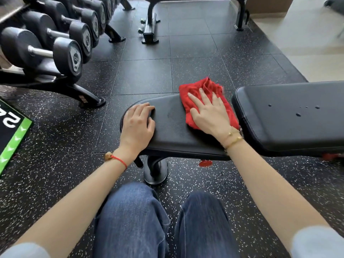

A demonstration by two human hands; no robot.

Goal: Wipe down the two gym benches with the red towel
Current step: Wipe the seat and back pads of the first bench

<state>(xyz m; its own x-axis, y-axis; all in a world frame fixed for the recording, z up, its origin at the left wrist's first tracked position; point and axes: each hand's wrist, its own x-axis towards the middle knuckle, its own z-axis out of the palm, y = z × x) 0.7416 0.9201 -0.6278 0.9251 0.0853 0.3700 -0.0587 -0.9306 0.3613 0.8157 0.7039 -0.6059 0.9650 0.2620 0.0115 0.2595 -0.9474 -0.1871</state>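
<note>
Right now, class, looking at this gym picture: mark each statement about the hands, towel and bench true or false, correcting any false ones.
1. The right hand presses flat on the crumpled red towel. True.
2. The left hand holds a dumbbell. False: it rests on the black padded bench seat.
3. Droplets sit on the black padded backrest. True.
4. The towel lies on the floor. False: it lies on the seat.

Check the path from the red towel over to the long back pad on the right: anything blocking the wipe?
Nothing solid. The right hand presses the red towel flat on the seat pad. Between it and the back pad is only the narrow gap where the pads meet. A few droplets sit on the back pad.
</note>
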